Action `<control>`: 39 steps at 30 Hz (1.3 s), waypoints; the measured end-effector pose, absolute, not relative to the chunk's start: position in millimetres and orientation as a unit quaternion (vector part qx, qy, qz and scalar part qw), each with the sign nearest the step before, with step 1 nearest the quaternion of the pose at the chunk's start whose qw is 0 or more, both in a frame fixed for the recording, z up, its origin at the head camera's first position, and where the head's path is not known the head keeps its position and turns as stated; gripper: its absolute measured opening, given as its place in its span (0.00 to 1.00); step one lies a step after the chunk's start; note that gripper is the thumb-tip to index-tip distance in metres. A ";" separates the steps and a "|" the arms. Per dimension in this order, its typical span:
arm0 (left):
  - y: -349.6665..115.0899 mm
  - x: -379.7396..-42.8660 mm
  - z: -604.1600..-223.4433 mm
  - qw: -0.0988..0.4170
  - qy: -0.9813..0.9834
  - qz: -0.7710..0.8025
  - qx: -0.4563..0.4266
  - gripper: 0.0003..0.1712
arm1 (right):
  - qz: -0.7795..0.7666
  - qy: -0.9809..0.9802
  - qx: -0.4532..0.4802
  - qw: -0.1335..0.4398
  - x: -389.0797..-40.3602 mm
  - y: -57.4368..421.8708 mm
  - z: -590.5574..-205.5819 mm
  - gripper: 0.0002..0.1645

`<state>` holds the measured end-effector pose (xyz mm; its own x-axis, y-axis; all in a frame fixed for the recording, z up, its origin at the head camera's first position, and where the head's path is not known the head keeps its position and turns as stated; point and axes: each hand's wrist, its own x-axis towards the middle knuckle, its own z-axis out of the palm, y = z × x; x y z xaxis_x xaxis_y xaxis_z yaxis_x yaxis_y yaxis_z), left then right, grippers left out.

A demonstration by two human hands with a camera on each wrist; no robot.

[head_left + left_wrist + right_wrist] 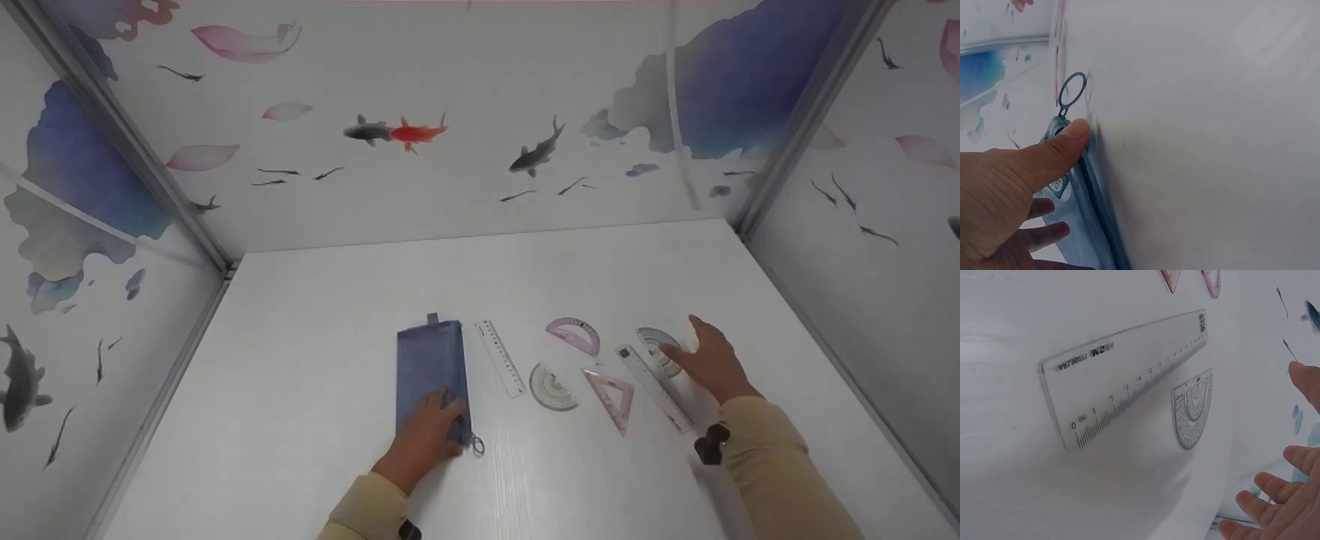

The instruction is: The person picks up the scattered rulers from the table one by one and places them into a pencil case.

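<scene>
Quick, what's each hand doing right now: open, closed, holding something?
Left hand: open, touching the blue pouch.
Right hand: open, fingers spread, holding nothing, near a clear protractor.

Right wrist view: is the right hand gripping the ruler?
No, the right hand has its fingers spread and apart from the ruler.

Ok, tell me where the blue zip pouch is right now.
In the head view, the blue zip pouch lies on the white table slightly left of centre, partly under the left hand, just left of the leftmost clear ruler.
</scene>
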<state>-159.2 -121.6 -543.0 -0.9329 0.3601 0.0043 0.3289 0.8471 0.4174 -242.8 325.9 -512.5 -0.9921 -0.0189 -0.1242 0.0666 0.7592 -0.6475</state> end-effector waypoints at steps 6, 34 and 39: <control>-123.0 -157.4 -540.8 0.036 0.958 0.222 0.176 0.34 | -0.351 0.934 0.017 0.062 -245.3 327.9 -514.5 0.61; -129.2 -156.7 -540.1 0.015 0.961 0.208 0.179 0.28 | -0.447 0.879 0.106 0.129 -257.3 336.7 -520.4 0.58; -128.7 -156.3 -539.0 0.017 0.962 0.206 0.177 0.29 | -0.476 0.859 0.125 0.144 -259.1 336.5 -522.0 0.56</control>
<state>-156.3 -128.7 -539.0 -0.9369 0.3473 0.0394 0.3329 0.8524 0.4032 -259.1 336.5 -522.0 -0.9274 0.0772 -0.3660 0.3513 0.5158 -0.7814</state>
